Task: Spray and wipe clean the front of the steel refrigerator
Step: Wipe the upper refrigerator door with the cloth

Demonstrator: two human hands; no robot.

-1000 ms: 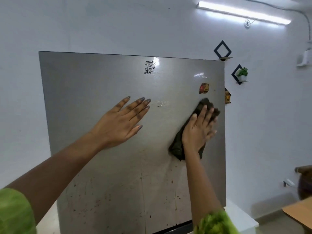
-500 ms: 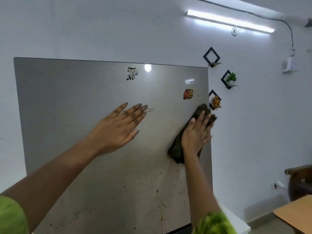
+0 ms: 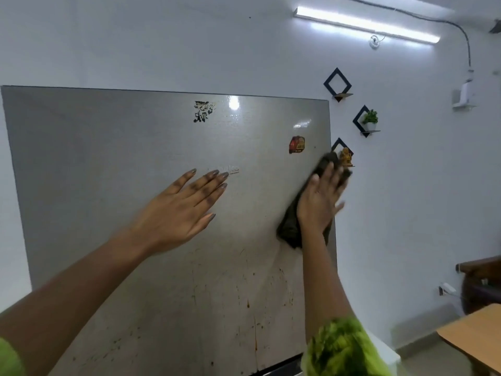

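The steel refrigerator front (image 3: 108, 164) fills the left and middle of the view, with brown drips and specks across its lower half. My left hand (image 3: 179, 213) lies flat on the steel with straight fingers, near the middle. My right hand (image 3: 320, 202) presses a dark cloth (image 3: 291, 226) flat against the door's right edge, fingers spread. A red sticker (image 3: 296, 144) and a torn black sticker (image 3: 203, 111) sit higher on the door. No spray bottle is in view.
Black diamond wall shelves (image 3: 337, 84) hang right of the fridge; one holds a small plant (image 3: 370, 118), another a gold figurine (image 3: 345, 157). A wooden table corner (image 3: 477, 337) and a dark chair (image 3: 479, 280) stand at lower right. A tube light (image 3: 366, 24) is overhead.
My right hand has slid the cloth rightward to the door's right edge. The left hand stays flat on the steel. The view has shifted to the right.
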